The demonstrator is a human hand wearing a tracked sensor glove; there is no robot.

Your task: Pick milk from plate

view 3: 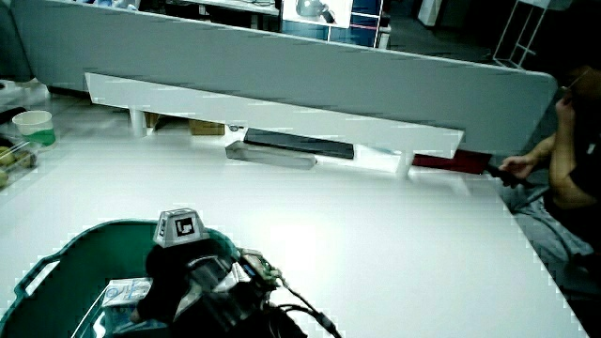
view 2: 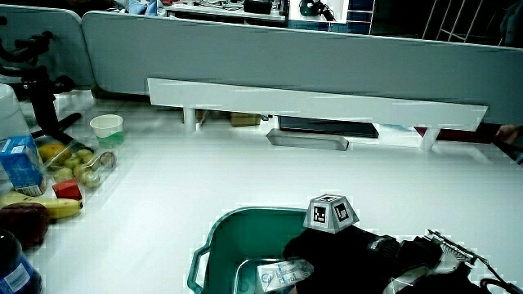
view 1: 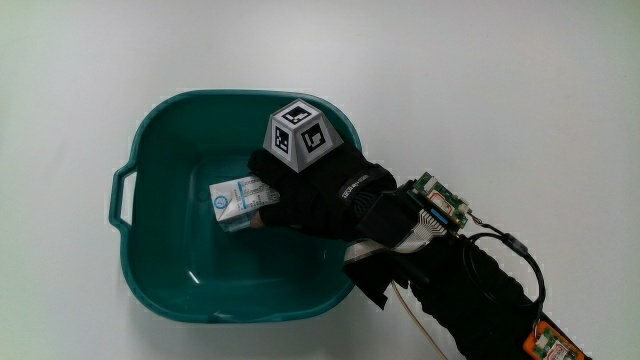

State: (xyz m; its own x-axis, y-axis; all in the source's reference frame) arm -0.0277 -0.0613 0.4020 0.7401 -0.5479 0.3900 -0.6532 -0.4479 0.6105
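A small white and blue milk carton [view 1: 238, 200] lies on its side on the floor of a teal basin [view 1: 150, 290] with side handles. The black-gloved hand [view 1: 300, 192] reaches into the basin, its fingers curled around the end of the carton. The patterned cube [view 1: 300, 135] on its back faces upward. The forearm crosses the basin's rim on the side nearer the person. Both side views show the carton [view 2: 282, 275] [view 3: 125, 293] low in the basin [view 2: 214, 245] [view 3: 56, 258], with the hand [view 2: 339, 251] [view 3: 174, 274] on it.
A paper cup [view 2: 107, 128], a blue carton [view 2: 20, 163], a banana [view 2: 45, 209] and other fruit lie at the table's edge in a side view. A long white shelf [view 2: 315, 102] and a grey tray [view 2: 308, 140] stand by the low partition.
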